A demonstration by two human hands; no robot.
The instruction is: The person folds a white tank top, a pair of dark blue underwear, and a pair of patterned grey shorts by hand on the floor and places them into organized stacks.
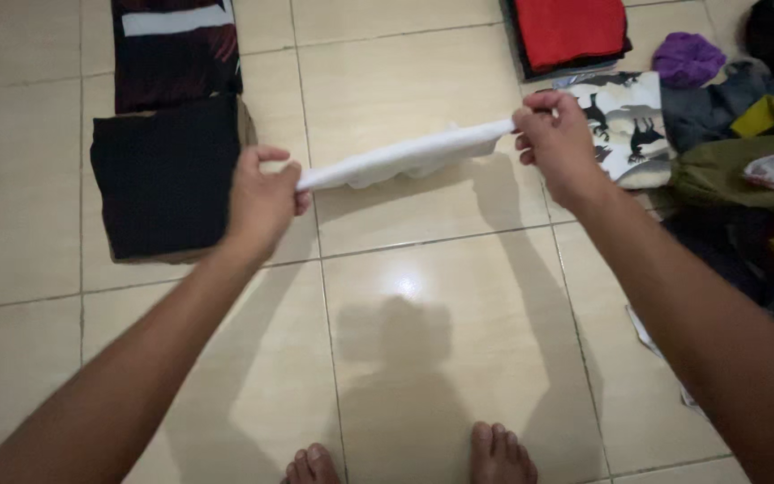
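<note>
White cloth (409, 157) held stretched in the air above the tiled floor (423, 296), bunched into a narrow, slightly sagging band running from 9 o'clock up toward 2 o'clock. Left hand (262, 197) clenched on the lower end, right hand (555, 143) pinching the higher end. Kind of garment not determinable; folds hide its outline. At 10 o'clock, a black folded garment (167, 175) flat on the floor, beyond it a dark folded garment with a white stripe (175, 49), cut off by the top edge. At 12 to 1 o'clock, a red folded garment (575, 31), also cut off at the top. At 2 to 3 o'clock, a loose heap of clothes (745, 152): a pale piece with dark animal prints (629, 125), a purple item (687, 58), olive and yellow pieces; lower part dark and hard to make out. Bare toes (405, 457) at 6 o'clock, partly cut off.
</note>
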